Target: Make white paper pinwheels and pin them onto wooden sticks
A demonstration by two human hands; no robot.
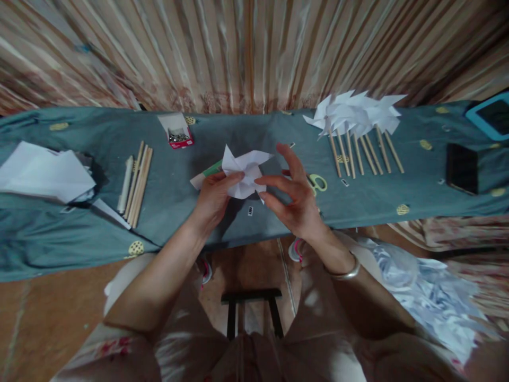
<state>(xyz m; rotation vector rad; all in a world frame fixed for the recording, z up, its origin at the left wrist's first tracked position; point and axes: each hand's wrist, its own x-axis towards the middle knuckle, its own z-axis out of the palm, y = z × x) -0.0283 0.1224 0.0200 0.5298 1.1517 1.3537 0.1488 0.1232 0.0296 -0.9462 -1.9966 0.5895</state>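
Note:
A small white folded paper pinwheel [248, 164] is pinched in my left hand [214, 196], the thumb pressed on its face. My right hand [294, 196] is at the pinwheel's right side; its index fingertip and thumb are at the paper's edge with a gap between them, and the other fingers are raised and spread. Under and behind the pinwheel lies a green and white flat piece [210, 171], partly hidden. Scissors with light green handles [319, 183] are just right of my right hand, their blades hidden.
On the cloth-covered table [175, 201] are a red box of small metal pieces [181, 140], wooden sticks [141, 185], a white tube [125, 183] and paper sheets [43, 172]. Finished-looking pinwheels on sticks [358, 114], a dark phone [462, 168] and a blue-framed device [491, 116] lie right.

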